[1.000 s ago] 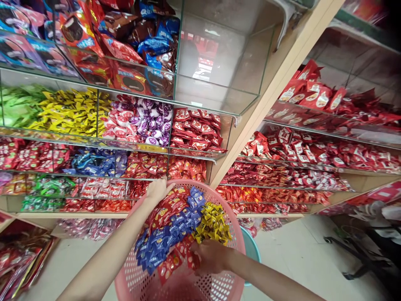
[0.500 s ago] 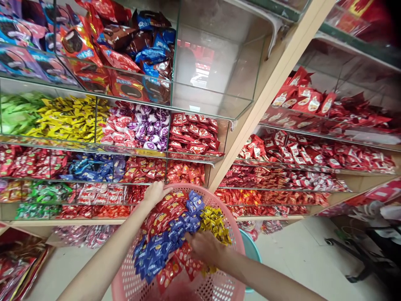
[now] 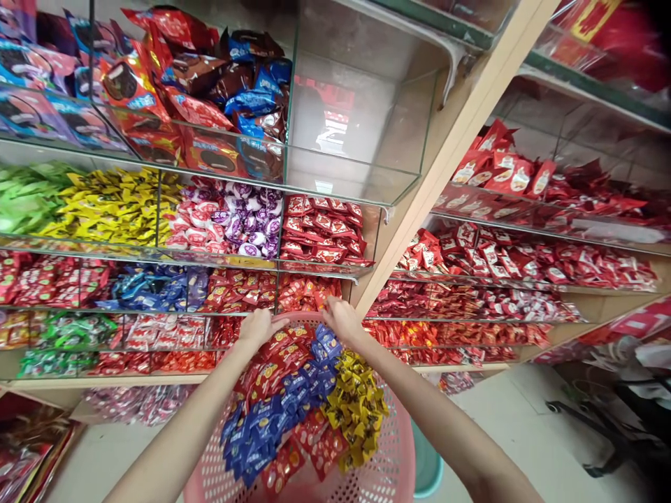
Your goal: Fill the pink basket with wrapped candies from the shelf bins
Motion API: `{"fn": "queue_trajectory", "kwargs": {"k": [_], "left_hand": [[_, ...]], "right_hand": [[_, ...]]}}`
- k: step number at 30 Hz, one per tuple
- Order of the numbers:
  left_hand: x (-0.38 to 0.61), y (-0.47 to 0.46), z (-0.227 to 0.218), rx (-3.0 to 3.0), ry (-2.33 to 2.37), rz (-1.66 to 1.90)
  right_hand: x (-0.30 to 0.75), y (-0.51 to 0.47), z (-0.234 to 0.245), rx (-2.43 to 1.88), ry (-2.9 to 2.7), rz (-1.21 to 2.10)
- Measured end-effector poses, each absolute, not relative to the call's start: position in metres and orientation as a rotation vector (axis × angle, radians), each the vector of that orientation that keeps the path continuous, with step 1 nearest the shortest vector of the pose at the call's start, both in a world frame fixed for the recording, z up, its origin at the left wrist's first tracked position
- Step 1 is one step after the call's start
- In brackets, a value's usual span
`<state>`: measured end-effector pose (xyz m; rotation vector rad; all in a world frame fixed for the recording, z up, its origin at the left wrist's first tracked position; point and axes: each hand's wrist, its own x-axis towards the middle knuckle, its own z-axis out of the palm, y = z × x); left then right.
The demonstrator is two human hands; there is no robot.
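Note:
A pink perforated plastic basket (image 3: 210,447) is in front of me, tilted, with wrapped candies inside. My left hand (image 3: 258,327) is closed round its far rim, fingers curled over the edge. At the same rim, a little to the right, my right hand (image 3: 342,320) is also closed on the basket, its fingertips mostly hidden behind the edge. Below my hands lie blue-wrapped candies (image 3: 286,405), red-wrapped candies (image 3: 272,363) and yellow-wrapped candies (image 3: 359,405), grouped by colour. More red packets (image 3: 322,443) lie nearer me.
Glass-fronted shelves (image 3: 220,168) full of wrapped sweets rise directly beyond the basket. A wooden post (image 3: 445,154) parts them from the shelves at right. A teal tub (image 3: 427,454) stands on the floor behind the basket. A black wheeled base (image 3: 602,436) is at far right.
My right hand has moved from the candies in the basket up to the far rim, uncovering the yellow and red candies. My left hand still grips the rim.

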<state>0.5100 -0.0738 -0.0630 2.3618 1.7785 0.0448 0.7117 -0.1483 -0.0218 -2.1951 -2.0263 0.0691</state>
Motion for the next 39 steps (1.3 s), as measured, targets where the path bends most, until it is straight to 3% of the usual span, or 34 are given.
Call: {"fn": "queue_trajectory", "kwargs": {"k": [8,18,23,29,34,39], "left_hand": [[0.508,-0.071,-0.071,2.425,1.785,0.088],[0.506,-0.071,-0.074,2.455,1.770,0.118],[0.508,-0.073,-0.072,2.418,1.776,0.088],[0.508,-0.075,-0.069,2.378,1.781,0.062],[0.509,-0.076,-0.071,2.424,1.774,0.078],[0.510,-0.076,-0.070,2.377,1.797,0.050]], "right_hand": [[0.690,-0.091,-0.037,-2.117,-1.975,-0.147],[0.688,-0.099,-0.038,-1.795,-1.967,-0.102],[0.670,-0.136,-0.036,-1.540,-1.581,0.339],[0.655,-0.172,-0.025,-1.229,-0.573,1.379],[0.656,-0.188,-0.023,-1.124,-0.444,1.495],[0.658,-0.206,-0.031,-1.241,-0.693,1.598]]}}
